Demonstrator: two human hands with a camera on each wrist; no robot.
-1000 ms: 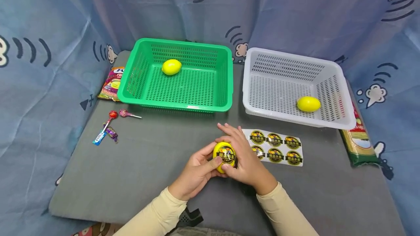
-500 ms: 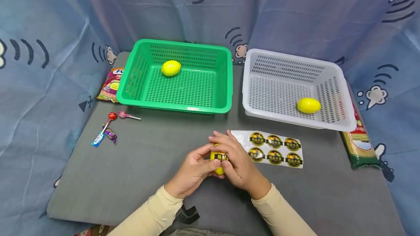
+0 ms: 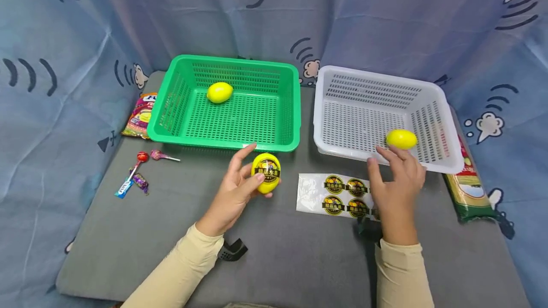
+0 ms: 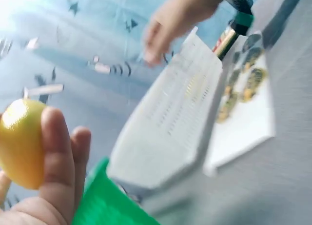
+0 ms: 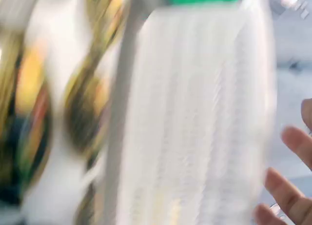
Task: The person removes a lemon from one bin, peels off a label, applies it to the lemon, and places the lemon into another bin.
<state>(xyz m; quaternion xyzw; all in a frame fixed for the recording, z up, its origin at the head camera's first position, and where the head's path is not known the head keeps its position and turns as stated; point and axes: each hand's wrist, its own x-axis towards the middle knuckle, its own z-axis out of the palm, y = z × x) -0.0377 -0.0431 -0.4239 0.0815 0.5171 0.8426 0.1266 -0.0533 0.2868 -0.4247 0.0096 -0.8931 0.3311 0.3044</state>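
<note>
While L hand point(image 3: 231, 196) grips lbl'd lemon point(image 3: 266, 173) | R hand point(image 3: 398, 189) pt-hides sticker sheet point(image 3: 314, 194)

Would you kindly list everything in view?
green basket: 1, green, back left
white basket: 1, white, back right
labelled lemon: 1, yellow, in left grip
other lemons: 2, yellow, one per basket
sticker sheet: 1, white, before white basket
stickers: at least 5, black and gold, on sheet
lollipops: 2, red and pink, left side
candy: 1, purple, near lollipops
packet: 1, blue and white, near lollipops
left bag: 1, maroon, beside green basket
right bag: 1, red and green, beside white basket
table: 1, grey, underneath
curtain: 1, blue, behind table
wrist gear: 2, black, at wrists
sleeves: 2, cream, on arms
left grip: 1, bare, on labelled lemon
right grip: 1, bare, by white basket
</note>
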